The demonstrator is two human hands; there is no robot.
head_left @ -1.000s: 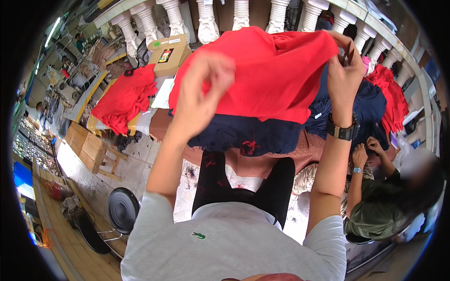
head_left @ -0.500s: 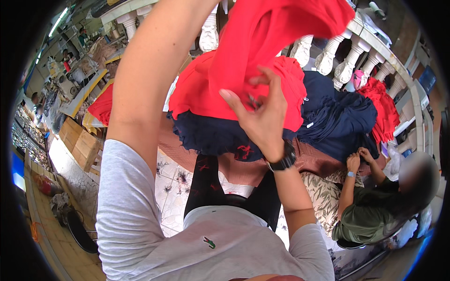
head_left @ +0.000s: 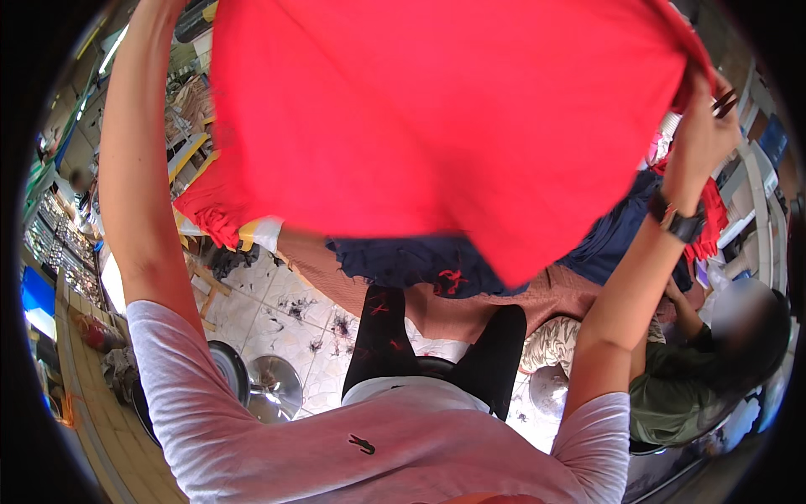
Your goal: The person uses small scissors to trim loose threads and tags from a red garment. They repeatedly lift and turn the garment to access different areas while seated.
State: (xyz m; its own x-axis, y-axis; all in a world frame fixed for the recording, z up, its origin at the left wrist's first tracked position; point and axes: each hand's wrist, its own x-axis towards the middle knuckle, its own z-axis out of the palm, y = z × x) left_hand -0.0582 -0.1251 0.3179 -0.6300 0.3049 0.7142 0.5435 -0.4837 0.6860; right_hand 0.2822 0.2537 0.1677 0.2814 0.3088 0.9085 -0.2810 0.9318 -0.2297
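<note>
A wide piece of red fabric point(head_left: 437, 118), apparently a garment, is spread in the air before me, its lower edge hanging to a point. My right hand point(head_left: 705, 126) is closed on its upper right edge; a small dark object point(head_left: 724, 103), kind unclear, shows at the fingers. My left forearm reaches past the top edge, so the left hand is out of sight. Behind and below the red fabric lies a navy cloth pile point(head_left: 411, 262) with loose red threads. More navy cloth point(head_left: 617, 223) shows under my right forearm.
A brown cloth point(head_left: 420, 312) covers the work surface. Thread scraps lie on the tiled floor point(head_left: 281, 315). At right sits a person in a green top point(head_left: 680, 399), close to my right arm. Red cloth point(head_left: 210, 210) lies at left; a round metal stool base point(head_left: 275, 388) stands near my left side.
The red fabric has been spread wide, covering most of the piles. My right hand has risen to the right and taken its edge. My left arm has swung left.
</note>
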